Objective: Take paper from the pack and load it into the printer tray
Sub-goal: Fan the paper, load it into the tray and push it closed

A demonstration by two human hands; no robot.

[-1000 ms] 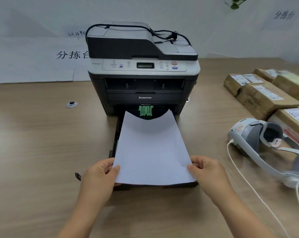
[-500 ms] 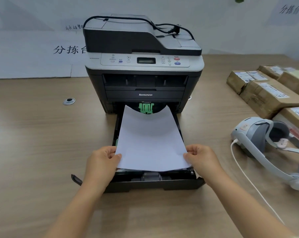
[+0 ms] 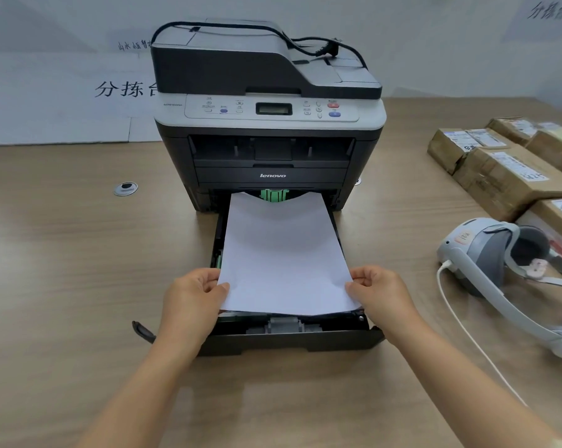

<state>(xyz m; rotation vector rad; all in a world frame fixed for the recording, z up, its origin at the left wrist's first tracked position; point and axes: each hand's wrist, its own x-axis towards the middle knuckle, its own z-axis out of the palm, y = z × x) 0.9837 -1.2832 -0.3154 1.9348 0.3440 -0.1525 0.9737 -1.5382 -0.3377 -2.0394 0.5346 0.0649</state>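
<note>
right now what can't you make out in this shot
All in the head view:
- Tray floor and paper guides: covered by the paper.
- Paper's far edge: hidden inside the printer slot.
- Whether the sheets lie flat: unclear; left hand and right hand grip the near corners.
- Control panel labels: too small.
- Paper pack: not in view.
- Parcels: cut off at the right edge.
</note>
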